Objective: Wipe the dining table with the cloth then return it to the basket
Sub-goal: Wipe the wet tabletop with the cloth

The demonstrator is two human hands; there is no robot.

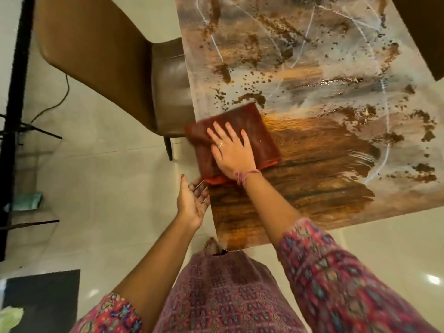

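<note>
Soft, light folded cloth (236,138) at bench (312,164) edge near chair (101,56), pressed flat under right hand (231,152), fingers straight; left hand (192,203) cupped empty, just beside cloth; best pinched at overhanging fold.

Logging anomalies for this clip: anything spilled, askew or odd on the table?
Nothing spilled. The brown speckles on the dining table look like its printed pattern. The cloth overhangs the table's left edge under the flat right hand, with the left hand cupped below.

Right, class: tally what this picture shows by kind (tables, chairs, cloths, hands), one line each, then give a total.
Tables: 1, the dining table
Chairs: 1, the brown chair
Cloths: 1, the red-brown cloth
Hands: 2, the left hand and the right hand
Total: 5
</note>
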